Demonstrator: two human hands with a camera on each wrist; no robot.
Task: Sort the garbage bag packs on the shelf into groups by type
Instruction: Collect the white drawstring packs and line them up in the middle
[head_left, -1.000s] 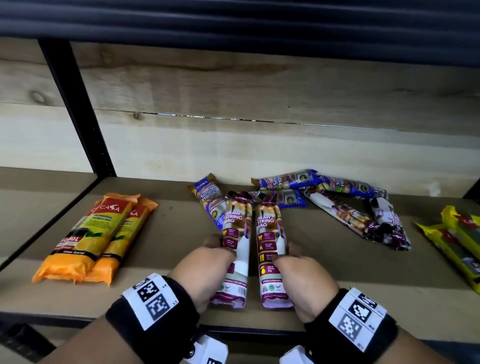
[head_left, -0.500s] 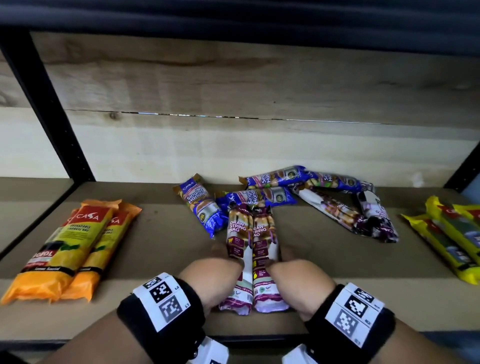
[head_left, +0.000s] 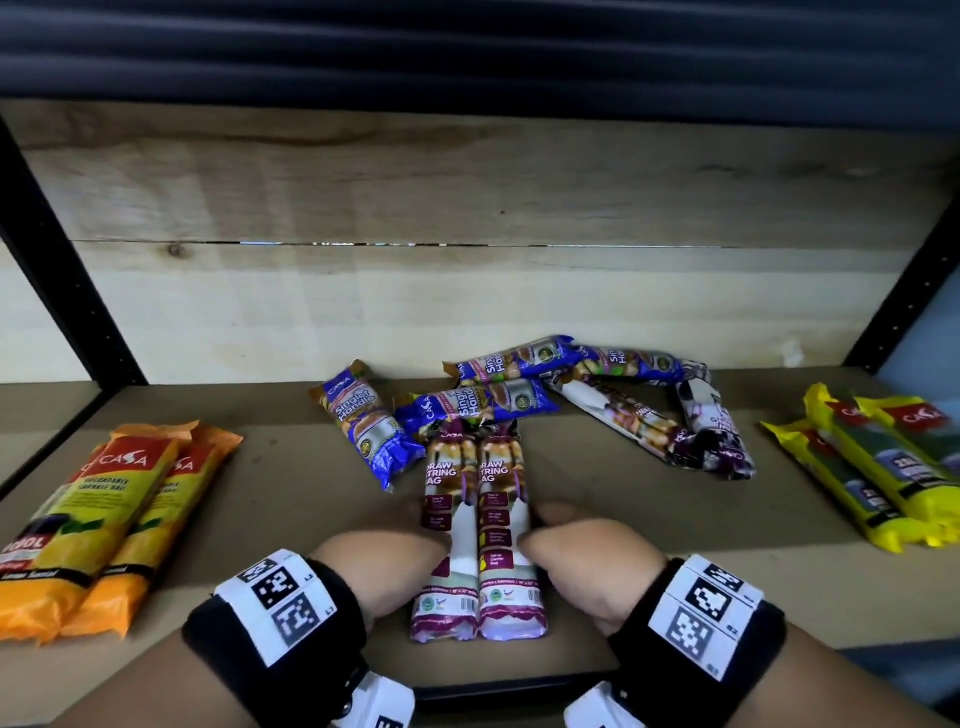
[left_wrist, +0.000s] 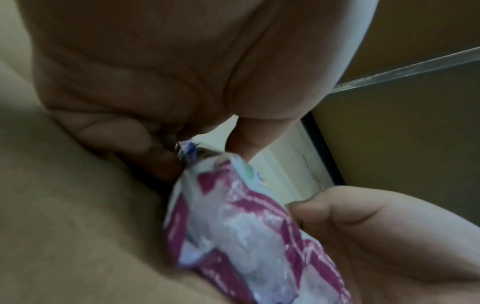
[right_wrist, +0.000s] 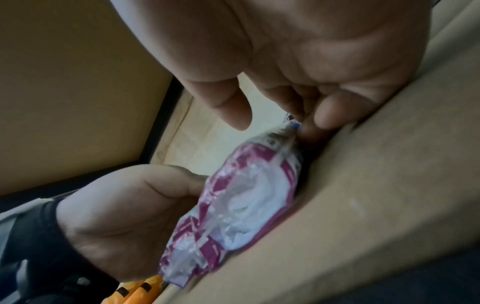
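Observation:
Two purple-and-white draw string bag packs (head_left: 449, 525) (head_left: 506, 525) lie side by side, touching, near the front of the brown shelf (head_left: 270, 519). My left hand (head_left: 415, 540) grips the left pack from its outer side, fingers curled against it in the left wrist view (left_wrist: 155, 144). On the other side my right hand (head_left: 550, 535) grips the right pack (right_wrist: 249, 195) the same way, thumb above it. Behind them lie several blue single-handle packs (head_left: 371, 421) (head_left: 478, 408) (head_left: 514, 358). Two more purple draw string packs (head_left: 623, 415) (head_left: 717, 431) lie at the back right.
Two orange packs (head_left: 93, 519) lie together at the left of the shelf, and yellow packs (head_left: 883, 457) at the right. Black posts (head_left: 62, 270) (head_left: 904, 291) stand at both sides before a wooden back wall (head_left: 467, 182). Bare shelf shows between the groups.
The two draw string packs had a gap between them one second ago; my hands have pushed them together so they now touch along their length.

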